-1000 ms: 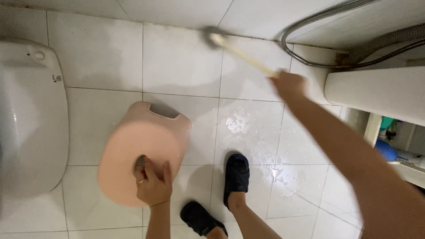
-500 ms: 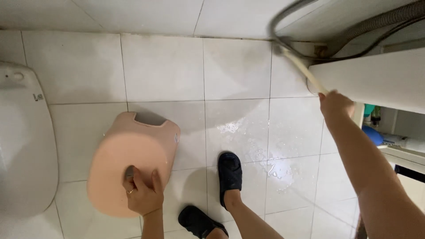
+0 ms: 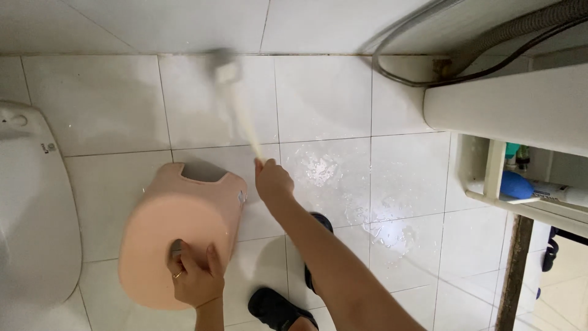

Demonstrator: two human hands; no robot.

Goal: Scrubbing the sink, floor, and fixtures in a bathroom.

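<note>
The left hand [image 3: 195, 279] grips the round pale pink plastic stool [image 3: 177, 236], with fingers hooked into the small hole in the middle of its seat; it holds the stool tipped over, the seat toward the camera. The stool is on the white tiled floor [image 3: 104, 104], near the left edge of the view, just beside the white ceramic toilet bowl [image 3: 30, 214].

The right hand [image 3: 272, 182] is clenched around the lower end of a long-handled cream plastic brush [image 3: 236, 104]. The brush is blurred from movement; its head is over the tiles near the base of the far wall, above the stool. The floor to the right of this hand shines with water.

I judge that the step in hand is scrubbing the floor with the brush while the stool is kept aside. The next stroke seems to need a firm grip and a steady stool.

Two black rubber slippers [image 3: 278, 306] are at the bottom edge. A grey flexible hose [image 3: 527, 24] runs along the top right corner.
</note>
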